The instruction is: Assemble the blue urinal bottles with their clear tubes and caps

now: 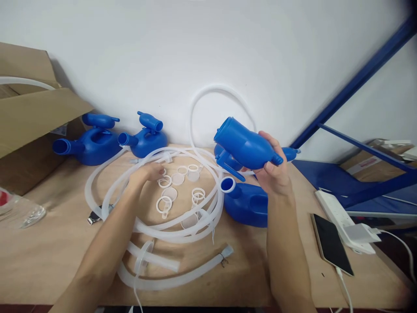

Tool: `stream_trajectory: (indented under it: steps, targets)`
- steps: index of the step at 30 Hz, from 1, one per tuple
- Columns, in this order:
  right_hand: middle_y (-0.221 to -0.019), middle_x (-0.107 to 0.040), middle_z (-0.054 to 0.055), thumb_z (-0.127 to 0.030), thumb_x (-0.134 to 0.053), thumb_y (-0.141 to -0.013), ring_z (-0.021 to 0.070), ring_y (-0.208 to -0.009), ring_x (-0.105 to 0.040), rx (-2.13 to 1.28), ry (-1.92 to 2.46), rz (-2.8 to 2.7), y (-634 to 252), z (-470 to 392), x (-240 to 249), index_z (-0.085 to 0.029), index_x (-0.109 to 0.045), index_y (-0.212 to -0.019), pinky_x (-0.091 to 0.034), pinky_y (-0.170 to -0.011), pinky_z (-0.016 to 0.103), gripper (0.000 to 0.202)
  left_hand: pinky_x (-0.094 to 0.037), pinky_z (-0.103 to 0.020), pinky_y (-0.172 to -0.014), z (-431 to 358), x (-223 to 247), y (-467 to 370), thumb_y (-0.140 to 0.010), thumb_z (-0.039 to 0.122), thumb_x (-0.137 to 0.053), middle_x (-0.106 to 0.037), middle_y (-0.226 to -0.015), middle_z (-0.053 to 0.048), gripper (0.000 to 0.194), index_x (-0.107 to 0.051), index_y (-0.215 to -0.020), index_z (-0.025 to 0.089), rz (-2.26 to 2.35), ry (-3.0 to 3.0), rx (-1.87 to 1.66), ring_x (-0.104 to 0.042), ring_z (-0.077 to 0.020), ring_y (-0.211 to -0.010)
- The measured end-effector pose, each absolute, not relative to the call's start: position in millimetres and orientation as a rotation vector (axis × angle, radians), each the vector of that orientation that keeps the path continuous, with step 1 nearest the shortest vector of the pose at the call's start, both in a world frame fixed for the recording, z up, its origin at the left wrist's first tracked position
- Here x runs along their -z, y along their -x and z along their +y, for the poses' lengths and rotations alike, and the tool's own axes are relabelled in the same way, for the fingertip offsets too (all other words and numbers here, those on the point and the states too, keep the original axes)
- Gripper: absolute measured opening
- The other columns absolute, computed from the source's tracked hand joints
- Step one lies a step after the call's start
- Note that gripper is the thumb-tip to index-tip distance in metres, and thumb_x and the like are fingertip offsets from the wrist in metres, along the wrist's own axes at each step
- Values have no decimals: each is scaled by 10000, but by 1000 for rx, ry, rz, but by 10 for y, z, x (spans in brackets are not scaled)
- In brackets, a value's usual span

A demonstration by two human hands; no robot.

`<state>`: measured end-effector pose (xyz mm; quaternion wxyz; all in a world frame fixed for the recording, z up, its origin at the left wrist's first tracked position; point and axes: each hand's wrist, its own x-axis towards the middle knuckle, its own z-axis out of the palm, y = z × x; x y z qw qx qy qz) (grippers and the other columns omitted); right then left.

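Observation:
My right hand is closed around the narrow end of a blue plastic funnel-like spout, bulb-shaped, raised with its wide mouth facing up and left. Below it on the table stands a blue urinal bottle with a white-rimmed open neck. My left hand reaches into the coil of clear hose, its fingertips pinched together at a white ring that they partly cover. Around those fingers lie several more white rings and translucent discs.
Coiled clear hose covers the table's middle. Two blue bottles stand at the back left beside a cardboard box. A clear bottle lies left. On the right are a phone, a power strip and a blue rack.

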<state>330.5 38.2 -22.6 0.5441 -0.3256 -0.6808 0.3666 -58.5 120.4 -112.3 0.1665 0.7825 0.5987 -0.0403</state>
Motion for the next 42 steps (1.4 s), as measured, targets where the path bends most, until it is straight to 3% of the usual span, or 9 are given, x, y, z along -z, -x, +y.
stream_trajectory:
  steps: [4,6,9,13,17,22,25,35,42]
  targets:
    - [-1542,-531,96,-727,-796,-695,423,-1187,-686,-1047,825,-1562,-3283,480,314,-358,-518,-1472,-681,-729,505,904,-531,-397,-992,1021,702,512,-907,525,-568,-722,-1217,-127,420,-693,-1121,186,1762,-2252,-232,-674,-304,-1121]
    - [-1537,-540,95,-684,-825,-679,416,-1204,-676,-1119,867,-1566,-3239,495,326,-360,-498,-1487,-684,-727,497,930,-555,-403,-994,839,470,366,-923,582,-602,-674,-1346,-125,520,-625,-1274,199,1564,-2138,-856,-661,-297,-1186]
    - [-1512,-562,90,-713,-804,-669,409,-1238,-652,-1149,912,-1593,-3147,487,319,-356,-469,-1509,-682,-765,503,973,-611,-387,-921,560,249,77,-869,570,-738,-659,-1376,-129,657,-560,-1401,229,1139,-1959,-1222,-695,-275,-1138]
    - [-1333,-667,84,-732,-775,-685,361,-1062,-719,-1163,929,-1601,-3071,459,289,-359,-378,-1585,-680,-735,508,1052,-627,-347,-913,367,196,-190,-856,516,-804,-699,-1338,-124,672,-604,-1437,243,923,-1972,-1207,-727,-255,-1084]
    - [-1226,-711,46,-631,-802,-724,309,-897,-745,-1154,916,-1554,-3084,427,261,-429,-200,-1651,-681,-701,505,1123,-646,-346,-884,329,197,-238,-828,537,-827,-739,-1281,-121,671,-665,-1393,213,869,-1993,-1270,-749,-267,-1045]
    - [-1271,-657,41,-569,-824,-758,315,-984,-734,-1097,875,-1583,-3075,370,253,-395,-523,-1421,-667,-789,497,749,-668,-380,-870,288,182,-207,-723,544,-904,-787,-1145,-98,682,-730,-1285,200,968,-1989,-1333,-780,-280,-955]
    - [-1170,-642,53,-606,-819,-764,304,-964,-713,-999,897,-1624,-3030,333,234,-340,-591,-1228,-657,-745,457,581,-675,-420,-892,257,188,-220,-671,547,-933,-807,-1047,-82,679,-759,-1225,196,1006,-1992,-1364,-791,-295,-927]
    - [-1218,-635,69,-711,-767,-773,294,-986,-656,-772,960,-1697,-3007,295,161,-314,-634,-1188,-609,-763,415,589,-678,-425,-923,139,183,-332,-713,526,-918,-807,-1145,-64,660,-758,-1280,228,965,-2067,-1451,-794,-300,-988]
    - [-1336,-634,79,-735,-760,-760,296,-959,-730,-1197,952,-1544,-3056,371,228,-298,-643,-1268,-659,-619,377,680,-614,-426,-1056,82,184,-395,-797,477,-873,-763,-1281,-24,538,-744,-1294,316,889,-2373,-1574,-729,-310,-1188]
